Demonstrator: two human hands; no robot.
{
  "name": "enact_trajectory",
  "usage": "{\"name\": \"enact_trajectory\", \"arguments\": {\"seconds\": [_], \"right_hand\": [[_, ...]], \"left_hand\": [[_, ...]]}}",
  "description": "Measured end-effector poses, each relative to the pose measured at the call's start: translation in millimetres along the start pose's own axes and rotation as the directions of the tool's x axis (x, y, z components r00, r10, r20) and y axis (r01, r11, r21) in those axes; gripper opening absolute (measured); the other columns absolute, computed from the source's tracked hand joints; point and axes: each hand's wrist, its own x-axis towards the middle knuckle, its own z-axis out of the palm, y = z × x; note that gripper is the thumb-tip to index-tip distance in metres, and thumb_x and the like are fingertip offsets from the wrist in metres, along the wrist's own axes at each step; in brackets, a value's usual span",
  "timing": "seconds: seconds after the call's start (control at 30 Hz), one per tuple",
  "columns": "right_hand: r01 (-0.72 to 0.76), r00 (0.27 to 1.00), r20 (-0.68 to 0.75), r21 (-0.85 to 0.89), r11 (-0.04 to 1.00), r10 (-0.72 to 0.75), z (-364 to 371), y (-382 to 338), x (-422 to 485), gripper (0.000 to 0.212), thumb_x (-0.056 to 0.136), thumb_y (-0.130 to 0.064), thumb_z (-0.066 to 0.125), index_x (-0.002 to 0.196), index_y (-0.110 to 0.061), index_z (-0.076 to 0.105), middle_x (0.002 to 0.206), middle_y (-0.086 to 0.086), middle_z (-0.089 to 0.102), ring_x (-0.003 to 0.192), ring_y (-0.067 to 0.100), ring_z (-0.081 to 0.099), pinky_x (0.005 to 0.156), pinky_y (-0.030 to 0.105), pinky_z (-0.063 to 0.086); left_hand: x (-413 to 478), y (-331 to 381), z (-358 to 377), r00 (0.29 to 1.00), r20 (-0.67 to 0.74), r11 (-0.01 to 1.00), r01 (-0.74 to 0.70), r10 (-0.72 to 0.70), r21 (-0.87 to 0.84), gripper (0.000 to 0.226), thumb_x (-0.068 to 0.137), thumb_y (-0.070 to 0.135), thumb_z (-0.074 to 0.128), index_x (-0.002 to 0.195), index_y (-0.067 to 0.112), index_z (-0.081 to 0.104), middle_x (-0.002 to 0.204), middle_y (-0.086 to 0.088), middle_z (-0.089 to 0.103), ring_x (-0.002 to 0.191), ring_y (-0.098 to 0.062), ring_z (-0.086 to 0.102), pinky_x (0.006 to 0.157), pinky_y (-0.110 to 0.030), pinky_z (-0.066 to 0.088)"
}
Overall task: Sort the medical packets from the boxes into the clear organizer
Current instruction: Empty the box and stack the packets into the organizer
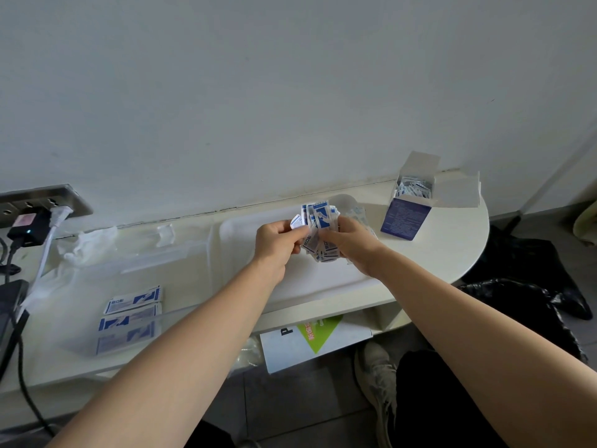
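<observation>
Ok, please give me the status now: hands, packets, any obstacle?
Left hand and right hand both grip the packet bundle. Some packets already in clear organizer. Nothing blocks.

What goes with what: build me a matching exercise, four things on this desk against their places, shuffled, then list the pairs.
Things:
1. bundle of packets
2. blue box
3. flat packets
4. black charger

Places:
a. plugged in, far left
b. lying in the clear organizer
c. gripped by the left hand and the right hand
d. standing open, far right

Pairs: 1-c, 2-d, 3-b, 4-a
</observation>
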Motion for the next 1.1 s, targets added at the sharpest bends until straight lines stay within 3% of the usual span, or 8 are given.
{"name": "enact_trajectory", "arguments": {"seconds": [0.2,0.43,0.6,0.7,0.8,0.87,0.97,1.1], "right_hand": [[0.01,0.999,-0.035,-0.014,1.0,-0.011,-5.3,1.8,2.1,0.017,0.095,-0.008,0.055,0.112,-0.007,0.056,0.099,0.007,0.066,0.089,0.021,0.063,0.075,0.03,0.051],[-0.007,0.995,-0.098,0.02,1.0,0.009,-10.7,0.6,4.1,0.012,0.091,-0.007,0.056,0.1,-0.012,0.062,0.102,0.015,0.068,0.084,0.023,0.062,0.071,0.033,0.051],[0.027,0.999,-0.036,-0.247,0.969,-0.037,0.0,-1.4,-1.4,0.013,0.094,-0.009,0.05,0.107,-0.009,0.053,0.092,0.003,0.063,0.082,0.017,0.059,0.064,0.021,0.05],[0.092,0.992,-0.036,-0.479,0.873,-0.125,4.0,0.8,-1.3,0.019,0.093,-0.011,0.049,0.111,-0.005,0.046,0.097,0.011,0.059,0.084,0.025,0.057,0.069,0.037,0.049],[0.162,0.965,-0.045,-0.671,0.724,-0.257,1.5,0.7,-0.6,0.009,0.092,-0.009,0.047,0.1,-0.005,0.046,0.087,0.01,0.054,0.075,0.027,0.048,0.059,0.034,0.036],[0.193,0.936,-0.029,-0.79,0.582,-0.35,0.9,0.1,-2.2,0.01,0.092,-0.009,0.047,0.099,-0.005,0.053,0.084,0.011,0.056,0.072,0.027,0.047,0.058,0.031,0.03],[0.236,0.902,0.046,-0.885,0.401,-0.43,3.9,6.1,0.2,0.014,0.092,-0.011,0.048,0.098,-0.008,0.06,0.09,0.01,0.061,0.078,0.03,0.054,0.057,0.032,0.036],[0.282,0.897,0.139,-0.911,0.301,-0.421,11.6,14.4,3.3,0.018,0.092,-0.013,0.05,0.103,-0.008,0.064,0.098,0.01,0.06,0.091,0.029,0.056,0.067,0.034,0.043]], "left_hand": [[1.8,0.4,-1.2,0.999,-0.035,0.992,0.014,-0.019,-0.127,0.012,0.09,0.005,0.063,0.078,0.007,0.067,0.062,-0.006,0.053,0.053,-0.015,0.047,0.049,-0.016,0.049],[6.1,-4.8,-11.6,0.983,-0.184,0.999,0.019,-0.026,-0.037,0.01,0.089,0.003,0.062,0.096,0.006,0.068,0.064,-0.008,0.058,0.039,-0.008,0.056,0.043,-0.014,0.047],[-0.3,1.1,-8.2,0.998,-0.061,0.997,0.023,-0.027,-0.07,0.012,0.088,-0.004,0.058,0.084,0.004,0.067,0.067,-0.01,0.062,0.051,-0.017,0.058,0.053,-0.02,0.055],[-5.3,6.0,-4.0,1.0,0.001,0.997,0.021,-0.021,-0.073,0.018,0.087,0.001,0.055,0.074,0.005,0.066,0.067,-0.012,0.063,0.057,-0.022,0.059,0.063,-0.029,0.059],[-3.6,3.9,-8.7,1.0,0.014,0.998,-0.007,0.006,0.066,0.012,0.086,0.022,0.062,0.088,0.012,0.068,0.086,-0.008,0.067,0.074,-0.022,0.064,0.07,-0.033,0.056],[-0.2,-0.9,-14.5,0.996,0.029,0.97,-0.085,0.08,0.226,0.028,0.078,0.033,0.072,0.102,0.02,0.068,0.1,-0.002,0.064,0.087,-0.018,0.063,0.077,-0.034,0.053],[0.8,-6.8,-20.1,0.979,0.075,0.87,-0.203,0.189,0.449,0.042,0.074,0.029,0.079,0.113,0.024,0.065,0.108,0.0,0.052,0.088,-0.012,0.055,0.076,-0.023,0.042],[4.0,-20.3,-24.0,0.973,0.13,0.752,-0.231,0.192,0.617,0.039,0.072,0.022,0.08,0.109,0.024,0.067,0.112,-0.007,0.053,0.088,-0.014,0.055,0.076,-0.019,0.039]]}}
